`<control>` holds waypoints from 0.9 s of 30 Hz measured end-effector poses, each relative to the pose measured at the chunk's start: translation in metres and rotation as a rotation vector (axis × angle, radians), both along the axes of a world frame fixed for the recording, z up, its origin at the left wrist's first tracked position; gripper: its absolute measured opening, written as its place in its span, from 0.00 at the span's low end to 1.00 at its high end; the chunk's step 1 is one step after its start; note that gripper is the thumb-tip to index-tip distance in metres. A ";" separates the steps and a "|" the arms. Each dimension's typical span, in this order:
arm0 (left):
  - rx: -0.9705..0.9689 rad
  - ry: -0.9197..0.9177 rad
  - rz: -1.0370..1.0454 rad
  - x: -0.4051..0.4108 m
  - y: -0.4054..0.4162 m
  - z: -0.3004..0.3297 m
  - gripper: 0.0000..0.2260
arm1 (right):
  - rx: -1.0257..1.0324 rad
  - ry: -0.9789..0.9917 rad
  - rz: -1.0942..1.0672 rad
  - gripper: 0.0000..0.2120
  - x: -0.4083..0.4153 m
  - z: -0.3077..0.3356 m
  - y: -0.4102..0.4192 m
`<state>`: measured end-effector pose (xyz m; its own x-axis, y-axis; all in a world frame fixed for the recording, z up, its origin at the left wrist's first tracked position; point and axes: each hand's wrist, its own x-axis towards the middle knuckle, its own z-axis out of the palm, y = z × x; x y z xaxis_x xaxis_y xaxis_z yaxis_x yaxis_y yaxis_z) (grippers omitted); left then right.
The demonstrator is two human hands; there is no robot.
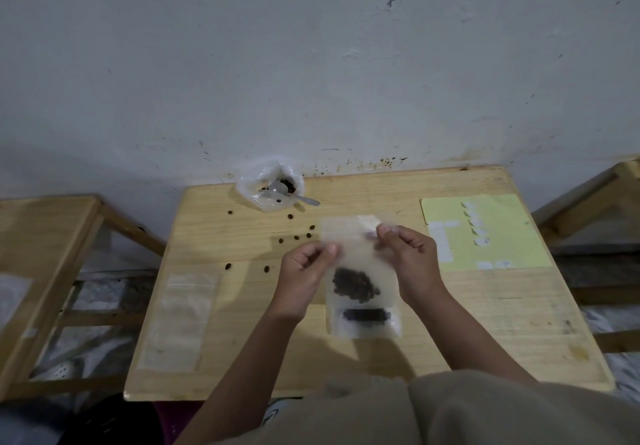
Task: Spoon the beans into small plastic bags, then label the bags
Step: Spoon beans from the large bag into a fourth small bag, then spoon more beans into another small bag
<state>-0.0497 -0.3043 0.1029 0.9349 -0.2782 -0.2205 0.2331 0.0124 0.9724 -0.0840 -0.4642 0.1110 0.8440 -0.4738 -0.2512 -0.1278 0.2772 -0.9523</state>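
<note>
Both hands hold a small plastic bag (360, 264) upright over the middle of the bench (485, 323), its mouth toward the far wall and its long axis running near to far. The left hand (304, 271) pinches the bag's left edge near the top between thumb and curled fingers; the right hand (412, 257) pinches the top right corner the same way. A clump of beans (355, 284) sits low in this bag, so it looks filled and is probably being sealed. A second filled bag (365, 320) lies flat just nearer. Empty bags (180, 316) wait at near left. Loose beans (296, 237) are scattered toward the far bean pouch (270, 185) and its spoon (304, 199). The label sheet (485, 233) lies at right; no label shows on either bag, so labelling seems left.
</note>
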 end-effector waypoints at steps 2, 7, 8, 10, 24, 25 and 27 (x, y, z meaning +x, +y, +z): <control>0.085 -0.003 -0.023 -0.005 0.002 -0.011 0.06 | 0.057 0.063 -0.016 0.07 -0.003 -0.007 -0.001; 0.216 0.063 0.101 -0.012 -0.004 -0.042 0.06 | -0.028 0.224 0.061 0.08 -0.018 -0.035 -0.002; 0.252 0.079 0.114 -0.013 -0.006 -0.048 0.05 | -0.112 0.253 0.069 0.14 -0.023 -0.042 -0.004; 0.336 0.096 0.131 -0.015 -0.009 -0.059 0.03 | -0.311 0.276 0.077 0.18 -0.030 -0.051 -0.008; 0.616 -0.081 -0.184 -0.015 0.004 -0.068 0.27 | -0.960 0.362 0.126 0.15 -0.035 -0.082 0.007; 0.603 -0.086 -0.181 -0.015 0.011 -0.067 0.27 | -0.986 0.322 0.086 0.14 -0.035 -0.080 0.012; 0.565 -0.093 -0.148 -0.015 0.028 -0.064 0.26 | -1.047 0.207 0.028 0.12 -0.033 -0.075 0.029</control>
<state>-0.0650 -0.2767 0.0385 0.9176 -0.2704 -0.2913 0.1063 -0.5394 0.8353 -0.1170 -0.4356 0.0362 0.8456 -0.5178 0.1300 -0.3079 -0.6719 -0.6736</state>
